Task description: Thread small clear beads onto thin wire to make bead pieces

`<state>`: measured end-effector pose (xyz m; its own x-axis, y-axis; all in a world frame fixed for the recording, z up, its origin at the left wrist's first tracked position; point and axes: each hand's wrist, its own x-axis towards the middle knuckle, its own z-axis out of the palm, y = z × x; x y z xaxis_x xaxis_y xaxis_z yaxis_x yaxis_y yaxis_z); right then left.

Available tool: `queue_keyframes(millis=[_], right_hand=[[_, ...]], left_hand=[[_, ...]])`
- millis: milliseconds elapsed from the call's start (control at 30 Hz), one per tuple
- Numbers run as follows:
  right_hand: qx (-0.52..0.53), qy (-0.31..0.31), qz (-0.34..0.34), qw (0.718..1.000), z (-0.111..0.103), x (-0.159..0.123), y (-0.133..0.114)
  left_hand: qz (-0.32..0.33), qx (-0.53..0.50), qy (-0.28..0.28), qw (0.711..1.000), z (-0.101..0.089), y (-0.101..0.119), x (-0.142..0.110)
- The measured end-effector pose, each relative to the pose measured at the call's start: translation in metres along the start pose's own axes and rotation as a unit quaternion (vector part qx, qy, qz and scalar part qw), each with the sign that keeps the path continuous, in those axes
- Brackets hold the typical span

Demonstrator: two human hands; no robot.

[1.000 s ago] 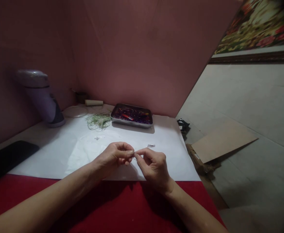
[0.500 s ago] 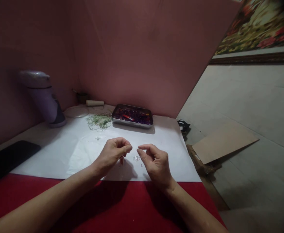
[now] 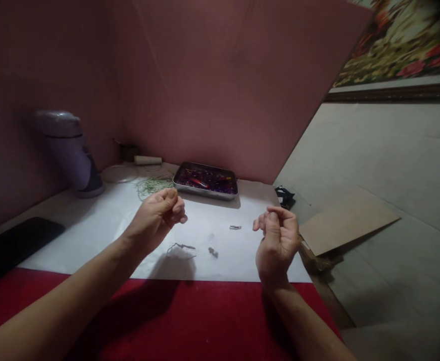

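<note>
My left hand [image 3: 163, 213] is raised over the white paper, thumb and forefinger pinched together. What it pinches is too fine to make out. My right hand [image 3: 279, 243] is closed near the paper's right edge, thumb against forefinger; anything inside cannot be seen. A small silvery piece [image 3: 235, 227] shows between the hands, nearer the right; I cannot tell whether it hangs or lies. Below my left hand there is a thin, blurred, string-like loop [image 3: 182, 246]. A small blurred cluster of beads or rings [image 3: 212, 252] appears beside it.
Behind the hands stands a metal tray [image 3: 204, 193] of small purple pieces with a red-handled tool [image 3: 199, 183]. Green threads [image 3: 152, 186], a pale roll [image 3: 147, 160] and a purple flask [image 3: 72, 155] are at left. A dark flat object [image 3: 20, 245] lies at far left, cardboard [image 3: 349, 220] at right.
My hands have moved apart: the left up and to the left, the right to the right. The silvery piece and string-like loop now show between and below them.
</note>
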<state>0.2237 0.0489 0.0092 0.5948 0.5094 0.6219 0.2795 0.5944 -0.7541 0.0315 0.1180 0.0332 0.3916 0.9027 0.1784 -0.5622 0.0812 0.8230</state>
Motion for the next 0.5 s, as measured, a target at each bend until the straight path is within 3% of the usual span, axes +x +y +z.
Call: queue_keyframes(millis=[167,500], right_hand=[[0.057,0.046,-0.03,0.997,-0.006,0.016,-0.001],[0.1,0.091,-0.001,0.991,-0.018,0.038,0.011]], left_hand=[[0.065,0.027,0.038,0.997,-0.008,0.011,0.007],[0.067,0.009,0.093,0.993,-0.026,0.014,0.019]])
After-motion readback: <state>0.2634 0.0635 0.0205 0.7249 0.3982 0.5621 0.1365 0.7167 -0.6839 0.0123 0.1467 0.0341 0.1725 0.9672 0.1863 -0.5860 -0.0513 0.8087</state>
